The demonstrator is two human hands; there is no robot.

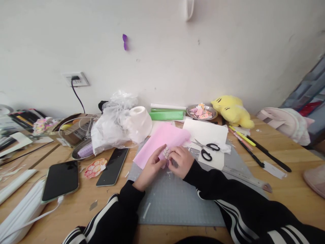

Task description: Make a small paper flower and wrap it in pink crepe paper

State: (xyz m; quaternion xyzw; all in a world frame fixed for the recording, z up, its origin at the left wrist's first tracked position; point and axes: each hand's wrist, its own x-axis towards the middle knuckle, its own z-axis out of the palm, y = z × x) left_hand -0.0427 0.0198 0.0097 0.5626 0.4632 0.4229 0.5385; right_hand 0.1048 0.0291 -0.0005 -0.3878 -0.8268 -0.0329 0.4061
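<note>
Between my two hands is a small white flower-shaped piece (166,153) with dark outlines. My left hand (151,166) pinches its left side, thumb and forefinger closed on the edge. From the other side my right hand (180,161) has its fingertips closed on the same piece. Just behind them lies a sheet of pink paper (157,139), its right part curled up. Black-handled scissors (207,149) rest to the right of my right hand, blades partly open. Underneath is a grey cutting mat (177,203) with small white scraps on it.
A metal ruler (247,178) and pens (245,137) lie at the right. Two phones (113,167) and a peach-coloured cutout (94,168) are at the left. Behind stand a toilet roll (139,122), a plastic bag (109,125), a plate of cutouts (201,112) and a yellow plush toy (233,110).
</note>
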